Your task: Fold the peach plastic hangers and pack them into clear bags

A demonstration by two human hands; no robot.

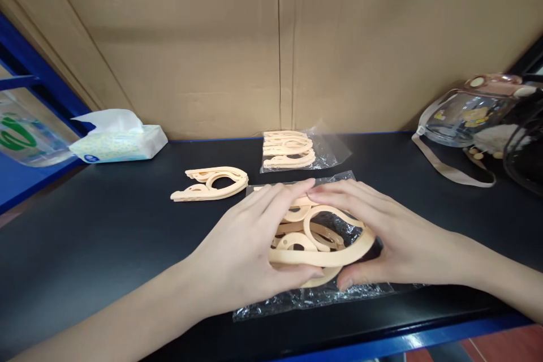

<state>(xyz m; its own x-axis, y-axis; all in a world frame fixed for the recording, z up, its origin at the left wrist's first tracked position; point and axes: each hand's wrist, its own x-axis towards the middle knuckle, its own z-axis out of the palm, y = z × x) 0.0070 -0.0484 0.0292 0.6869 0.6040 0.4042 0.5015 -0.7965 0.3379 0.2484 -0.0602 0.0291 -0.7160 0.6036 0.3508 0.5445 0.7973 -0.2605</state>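
A beige plastic folding hanger (339, 254) is between my two hands, over more beige hangers that lie on a clear plastic bag (271, 306). My left hand (250, 243) grips its left side, thumb along the near edge and fingers over the top. On the other side, my right hand (394, 232) curls round the right end, with its thumb low at the front. The fingertips of both hands almost meet above it, hiding part of the hanger. Left of the bag, a folded hanger (227, 189) lies flat on the black table (106, 249).
Farther back is a clear bag of folded hangers (291, 150). A tissue pack (123, 144) stands at the back left, near a plastic bottle (34, 130). At the back right are a clear bottle with a strap (462, 119) and a dark object. Cardboard (212, 56) lines the rear.
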